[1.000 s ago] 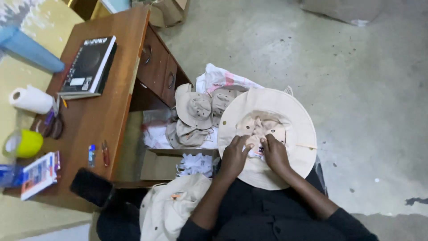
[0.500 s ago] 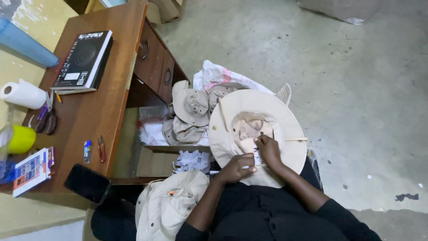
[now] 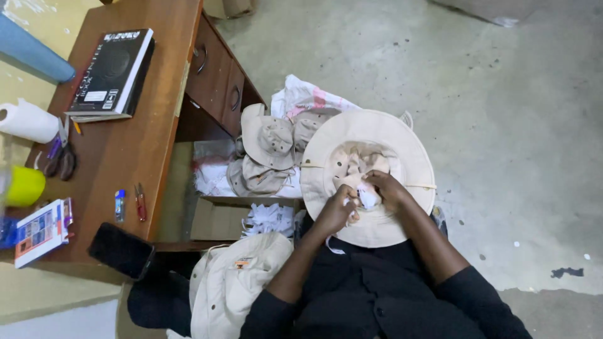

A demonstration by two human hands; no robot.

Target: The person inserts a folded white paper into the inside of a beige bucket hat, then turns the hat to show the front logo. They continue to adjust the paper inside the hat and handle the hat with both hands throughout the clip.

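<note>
A beige wide-brimmed hat (image 3: 402, 141) lies upside down on my lap, its crown open toward me. My left hand (image 3: 336, 210) and my right hand (image 3: 389, 188) meet at the inner crown. Both pinch a small white piece (image 3: 367, 198) held between them, probably a tag or a bit of paper, and their fingers also press the hat's lining. A thin cord crosses the brim on each side.
A pile of similar beige hats (image 3: 270, 154) lies on white bags to the left. Another pale hat (image 3: 235, 285) rests by my left knee. The wooden desk (image 3: 151, 135) holds a black box (image 3: 113, 72), scissors, paper roll (image 3: 28, 122), yellow cup and a phone (image 3: 120, 251).
My hands shifted from the middle of the crown toward its near edge and closed together on the small white piece. The view drifted slightly.
</note>
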